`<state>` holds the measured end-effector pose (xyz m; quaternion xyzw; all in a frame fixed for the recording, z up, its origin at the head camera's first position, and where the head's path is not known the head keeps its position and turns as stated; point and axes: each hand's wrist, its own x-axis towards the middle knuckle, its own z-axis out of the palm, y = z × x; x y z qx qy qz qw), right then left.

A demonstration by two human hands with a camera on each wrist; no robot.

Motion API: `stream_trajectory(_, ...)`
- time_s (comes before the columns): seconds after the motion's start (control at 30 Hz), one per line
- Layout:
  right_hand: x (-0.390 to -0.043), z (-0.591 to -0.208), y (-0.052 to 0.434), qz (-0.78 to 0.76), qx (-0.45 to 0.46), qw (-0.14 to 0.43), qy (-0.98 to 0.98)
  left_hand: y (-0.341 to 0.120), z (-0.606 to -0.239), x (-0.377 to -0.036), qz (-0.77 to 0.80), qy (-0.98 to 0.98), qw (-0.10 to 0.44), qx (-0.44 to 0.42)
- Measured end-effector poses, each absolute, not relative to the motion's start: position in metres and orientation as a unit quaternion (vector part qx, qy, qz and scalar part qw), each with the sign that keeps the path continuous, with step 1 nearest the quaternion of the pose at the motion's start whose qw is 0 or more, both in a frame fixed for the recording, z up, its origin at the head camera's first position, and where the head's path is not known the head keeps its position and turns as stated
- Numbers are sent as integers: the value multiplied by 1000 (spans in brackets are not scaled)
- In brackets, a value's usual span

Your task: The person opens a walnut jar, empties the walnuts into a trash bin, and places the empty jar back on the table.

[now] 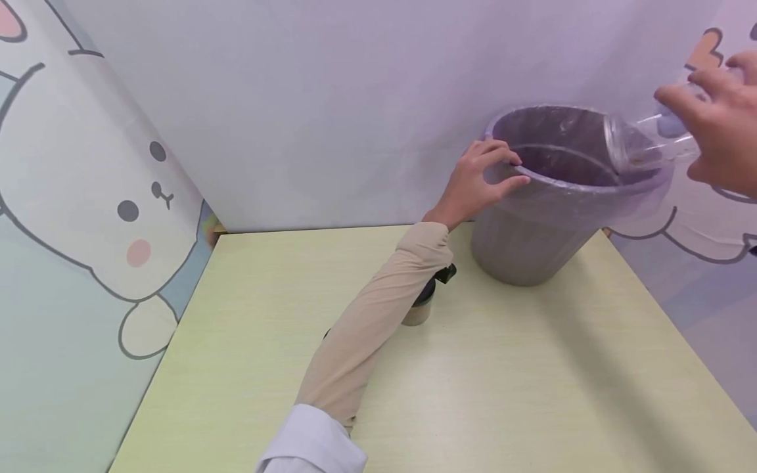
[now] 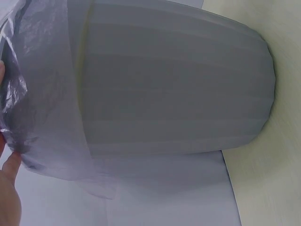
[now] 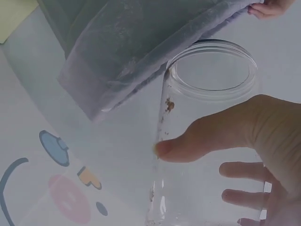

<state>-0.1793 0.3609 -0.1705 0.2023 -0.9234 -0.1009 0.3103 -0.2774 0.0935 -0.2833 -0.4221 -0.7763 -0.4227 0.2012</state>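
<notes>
A grey ribbed trash bin stands on the table, lined with a translucent purple bag folded over its rim. My left hand pinches the lined rim at its near left side, thumb and fingers around the edge. My right hand grips a clear, wide-mouthed jar, tipped with its mouth over the bin opening. In the right wrist view, small brown crumbs cling to the inner wall of the jar, mostly along one side. The bottom of the bin's inside is hidden.
Partly behind my left forearm, a small container with a dark top sits on the pale yellow table. A small black object shows beside it. Walls with cartoon pictures border the table at left, back and right.
</notes>
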Motion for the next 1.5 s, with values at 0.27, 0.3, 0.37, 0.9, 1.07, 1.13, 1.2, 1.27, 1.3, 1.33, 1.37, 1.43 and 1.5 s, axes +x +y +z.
stream_trajectory(0.27, -180, -174, 352, -193, 233, 311, -901, 94, -281, -277, -424, -783, 183, -417)
stream_trajectory(0.3, -180, -175, 351, -194, 231, 308, -902, 94, -281, -277, -424, -782, 183, -418)
stream_trajectory(0.37, -180, -175, 351, -198, 221, 299, -907, 95, -282, -278, -423, -782, 185, -419)
stream_trajectory(0.9, -181, -168, 366, -76, 204, 331, -918, 96, -282, -278, -427, -776, 191, -423)
stream_trajectory(1.07, -179, -166, 360, -85, 212, 339, -913, 94, -284, -278, -433, -765, 211, -428)
stream_trajectory(1.13, -178, -166, 357, -113, 209, 340, -910, 94, -284, -278, -433, -765, 209, -427)
stream_trajectory(1.2, -177, -167, 354, -150, 209, 340, -905, 94, -285, -279, -433, -767, 208, -426)
stream_trajectory(1.27, -178, -167, 352, -176, 226, 345, -894, 93, -285, -280, -432, -769, 206, -424)
stream_trajectory(1.3, -179, -167, 350, -181, 239, 349, -888, 93, -285, -281, -433, -770, 203, -423)
stream_trajectory(1.33, -179, -167, 349, -188, 247, 351, -884, 93, -285, -281, -433, -770, 201, -422)
stream_trajectory(1.37, -179, -167, 348, -194, 252, 351, -881, 93, -285, -281, -433, -769, 204, -423)
stream_trajectory(1.43, -179, -168, 346, -215, 255, 350, -875, 93, -285, -281, -433, -767, 208, -425)
stream_trajectory(1.5, -179, -169, 343, -238, 244, 339, -877, 92, -285, -281, -434, -766, 208, -425)
